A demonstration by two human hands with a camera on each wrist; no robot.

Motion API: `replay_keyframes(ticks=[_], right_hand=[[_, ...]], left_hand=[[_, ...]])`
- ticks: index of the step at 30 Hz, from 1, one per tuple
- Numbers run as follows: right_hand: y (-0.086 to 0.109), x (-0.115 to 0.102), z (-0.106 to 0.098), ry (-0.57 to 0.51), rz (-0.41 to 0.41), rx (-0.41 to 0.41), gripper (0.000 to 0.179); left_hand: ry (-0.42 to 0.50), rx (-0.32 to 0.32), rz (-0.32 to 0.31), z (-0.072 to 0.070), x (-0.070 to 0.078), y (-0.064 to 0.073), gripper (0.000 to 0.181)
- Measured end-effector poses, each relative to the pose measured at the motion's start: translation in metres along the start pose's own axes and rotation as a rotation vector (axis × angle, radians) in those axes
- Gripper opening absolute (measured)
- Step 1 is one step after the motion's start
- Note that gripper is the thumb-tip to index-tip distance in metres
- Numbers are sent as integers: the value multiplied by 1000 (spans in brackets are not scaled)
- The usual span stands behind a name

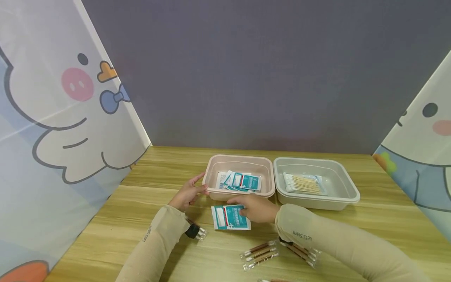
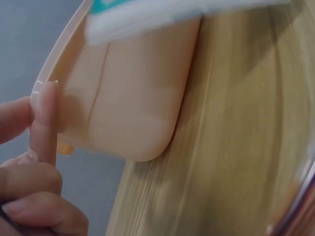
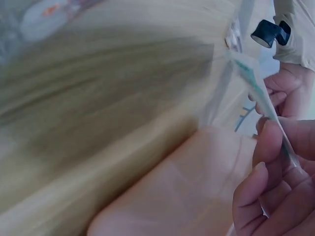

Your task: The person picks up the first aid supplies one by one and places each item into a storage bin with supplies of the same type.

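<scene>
A pink plastic bin (image 1: 243, 165) stands on the table with several teal-and-white dressing packets (image 1: 242, 181) lying in it. My left hand (image 1: 188, 194) is at the bin's left front corner. In the left wrist view, the thumb and a finger (image 2: 45, 110) pinch the bin's rim. Just in front of the bin, my right hand (image 1: 258, 207) holds another dressing packet (image 1: 224, 217) by its right side, above the table. The right wrist view shows this packet (image 3: 261, 91) edge-on, pinched between thumb and fingers (image 3: 269, 147).
Touching the pink bin on its right is a whitish bin (image 1: 317, 163) with a bag of cotton swabs (image 1: 304, 185) inside. Clear-wrapped brown-stemmed sticks (image 1: 260, 254) lie at the front of the table, more sticks (image 1: 303, 252) beside the right forearm. A grey wall (image 1: 246, 78) closes the back.
</scene>
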State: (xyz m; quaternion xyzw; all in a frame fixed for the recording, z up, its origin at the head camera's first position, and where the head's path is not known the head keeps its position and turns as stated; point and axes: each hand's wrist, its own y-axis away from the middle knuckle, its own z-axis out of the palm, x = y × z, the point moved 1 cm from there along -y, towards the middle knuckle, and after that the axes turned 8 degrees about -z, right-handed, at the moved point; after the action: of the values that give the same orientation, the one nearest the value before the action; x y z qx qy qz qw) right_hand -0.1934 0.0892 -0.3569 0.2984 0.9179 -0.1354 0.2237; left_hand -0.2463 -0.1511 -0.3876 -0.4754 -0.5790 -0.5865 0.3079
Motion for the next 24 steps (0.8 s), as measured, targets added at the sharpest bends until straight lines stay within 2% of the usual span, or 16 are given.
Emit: replay_keyframes(ticks=[4, 10, 18, 24], right_hand=[[0, -4, -8, 28, -27, 12, 39], [-1, -12, -24, 32, 9, 28, 33], [-7, -15, -43, 74, 21, 144, 32], [-13, -14, -53, 88, 58, 200, 33]], left_hand=[[21, 2, -9, 1, -1, 2, 56], [32, -2, -4, 0, -2, 2, 57], [41, 0, 4, -1, -2, 2, 56], [27, -17, 9, 2, -2, 2, 56]])
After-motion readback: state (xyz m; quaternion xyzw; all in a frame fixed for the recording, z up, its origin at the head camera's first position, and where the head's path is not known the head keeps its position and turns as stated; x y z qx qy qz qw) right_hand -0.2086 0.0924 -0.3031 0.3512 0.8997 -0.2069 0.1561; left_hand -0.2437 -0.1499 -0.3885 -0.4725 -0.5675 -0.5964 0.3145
